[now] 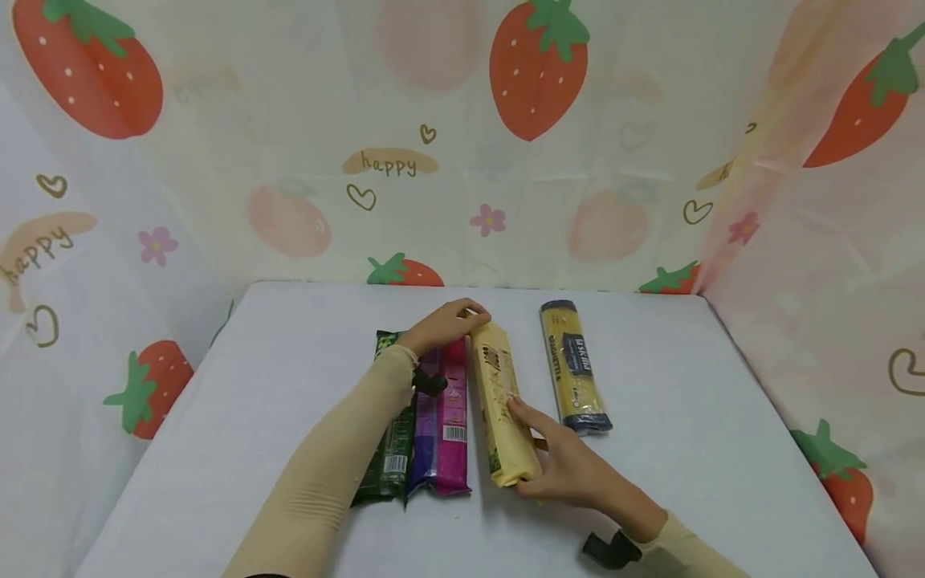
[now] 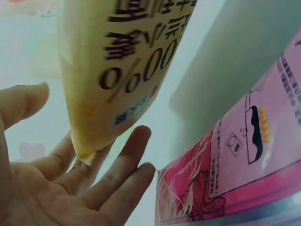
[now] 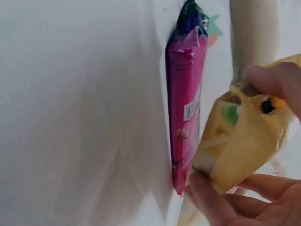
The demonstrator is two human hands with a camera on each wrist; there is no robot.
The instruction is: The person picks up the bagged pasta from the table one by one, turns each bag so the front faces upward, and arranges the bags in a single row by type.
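A long pale-yellow noodle pack [image 1: 502, 409] is held tilted over the table, with printed characters on its wrapper. My right hand [image 1: 567, 461] grips its near end, thumb on one side and fingers on the other; the folded yellow end [image 3: 249, 141] shows between them in the right wrist view. At the far end is my left hand [image 1: 446, 325]. The left wrist view shows its fingers [image 2: 127, 188] spread and fairly straight around the tapered tip of the pack; whether they touch it is hard to tell.
Left of the yellow pack lie a pink pack [image 1: 454, 433], a purple pack [image 1: 425, 441] and a dark green pack [image 1: 393, 457], side by side, partly under my left arm. A spaghetti pack [image 1: 574, 365] lies to the right on the white table [image 1: 686, 449]. Strawberry-print cloth [image 1: 462, 217] surrounds the table.
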